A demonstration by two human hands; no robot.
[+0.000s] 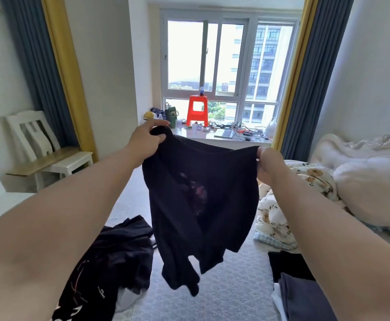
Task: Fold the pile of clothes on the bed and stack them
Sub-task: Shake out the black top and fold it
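Two hands hold one dark garment (201, 200) up in the air over the bed (224, 293), and the step in hand looks to be shaking it out and finding its shape before it is laid down; to do that well I would keep both top corners pinched level, pull them apart until the upper edge is taut, let the twisted lower part hang free and untangle, then lower it flat onto the bare grey stretch of mattress between the two heaps.

On the left, near, lies the unfolded pile of dark clothes (110, 258); above it the left hand (146, 140) has its fingers (159, 123) curled tight round a bunched corner of the garment, the cloth gathered inside the fist; the garment's top edge runs rightward, sagging slightly, to the right hand (269, 164), whose fingers pinch the other corner, thumb side toward the cloth; the body of the garment hangs below and between both hands, touching nothing else that I can see.

On the right, near, sits a stack of folded clothes (298, 290); farther right a floral quilt (279, 212) is rumpled against the headboard.
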